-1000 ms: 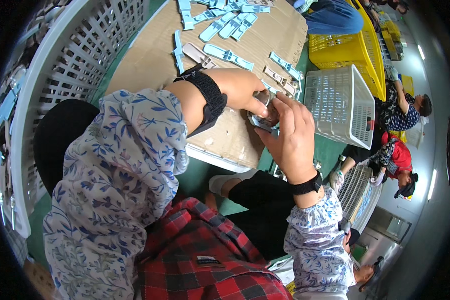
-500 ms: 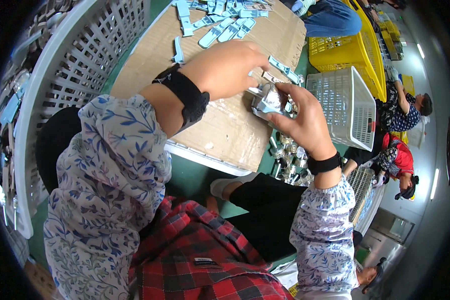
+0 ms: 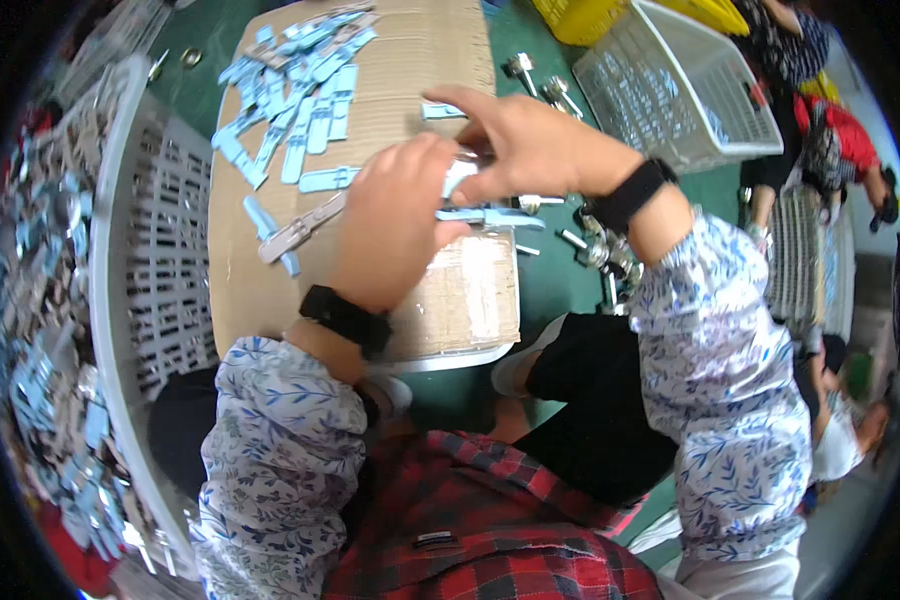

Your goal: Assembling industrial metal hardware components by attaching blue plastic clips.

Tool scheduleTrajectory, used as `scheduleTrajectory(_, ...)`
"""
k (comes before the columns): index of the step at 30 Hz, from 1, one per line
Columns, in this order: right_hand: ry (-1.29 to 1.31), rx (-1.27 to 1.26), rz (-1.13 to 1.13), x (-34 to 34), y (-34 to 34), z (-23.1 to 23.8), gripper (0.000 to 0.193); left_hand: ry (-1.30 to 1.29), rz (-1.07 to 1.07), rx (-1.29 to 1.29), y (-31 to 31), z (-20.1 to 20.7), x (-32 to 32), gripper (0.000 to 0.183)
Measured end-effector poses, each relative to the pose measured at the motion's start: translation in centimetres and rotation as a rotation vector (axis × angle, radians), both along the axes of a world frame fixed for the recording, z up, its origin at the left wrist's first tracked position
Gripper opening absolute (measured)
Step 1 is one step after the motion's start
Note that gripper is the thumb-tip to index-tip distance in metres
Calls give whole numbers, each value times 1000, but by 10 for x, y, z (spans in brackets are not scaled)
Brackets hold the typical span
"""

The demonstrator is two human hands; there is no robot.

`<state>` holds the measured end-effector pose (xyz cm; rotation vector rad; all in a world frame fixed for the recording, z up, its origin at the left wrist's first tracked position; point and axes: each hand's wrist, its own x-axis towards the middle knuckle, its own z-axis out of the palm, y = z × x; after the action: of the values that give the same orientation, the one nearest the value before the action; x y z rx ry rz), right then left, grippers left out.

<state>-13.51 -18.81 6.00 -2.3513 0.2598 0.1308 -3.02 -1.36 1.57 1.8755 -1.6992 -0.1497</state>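
Observation:
Over the cardboard sheet (image 3: 440, 40), my right hand (image 3: 535, 150) curves its thumb and fingers round a shiny metal piece (image 3: 460, 177), mostly hidden by the hands. My left hand (image 3: 395, 220), slightly blurred, is closed at its left side, fingers curled toward it. What the left fingers hold is hidden. A light-blue strip (image 3: 490, 217) lies under the right thumb, reaching past the cardboard's right edge. A grey-brown strip (image 3: 305, 228) crosses another light-blue strip (image 3: 267, 232) left of my left hand. Farther off lies a heap of light-blue strips (image 3: 315, 110).
A light-grey slatted basket (image 3: 120, 260), full of blue and brown strips, stands at the left. At the right are a white basket (image 3: 670, 90) and several metal parts with stems (image 3: 610, 250) on the green floor. Other people (image 3: 850, 140) sit farther right.
The view has turned, so the cardboard and basket appear shifted. My left hand has come down beside the metal piece and now meets my right hand, which still holds it.

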Motion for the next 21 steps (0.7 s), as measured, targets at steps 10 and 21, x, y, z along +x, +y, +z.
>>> scheduleTrajectory(10, -165, -168, 20, -5, -42, -5, 78, 33, -100, 211, -36, 19, 24, 69)
scheduleTrajectory(21, -195, -349, 134, -22, -22, 18, 44, 400, -154, 466, -58, 21, 59, 62)
